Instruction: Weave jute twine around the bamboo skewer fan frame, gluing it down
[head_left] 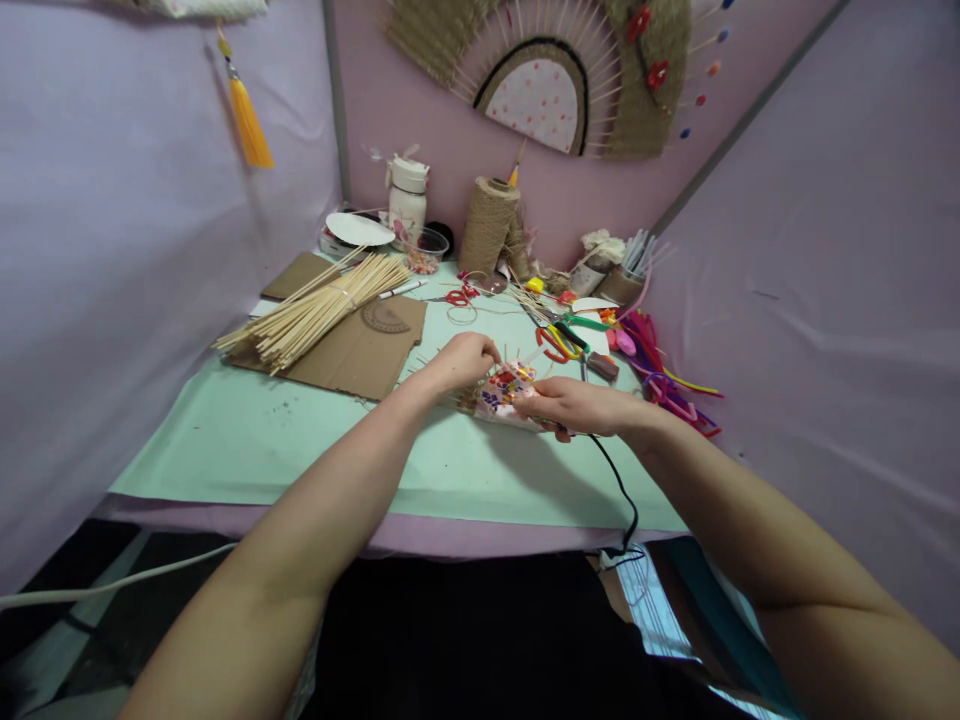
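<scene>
A small craft piece with a white ground and red, yellow and purple flower patterns is held just above the table, thin sticks poking out along its far and left edges. My right hand grips its right side, thumb on top and fingers underneath. At its far left edge, my left hand has its fingers curled together in a pinch. Whatever lies between those fingertips is too small to make out.
On the left, a bundle of bamboo sticks rests on cardboard. Behind stand a jute twine spool and a white bottle. Orange-handled scissors and pipe cleaners lie right. A black cable crosses the front edge.
</scene>
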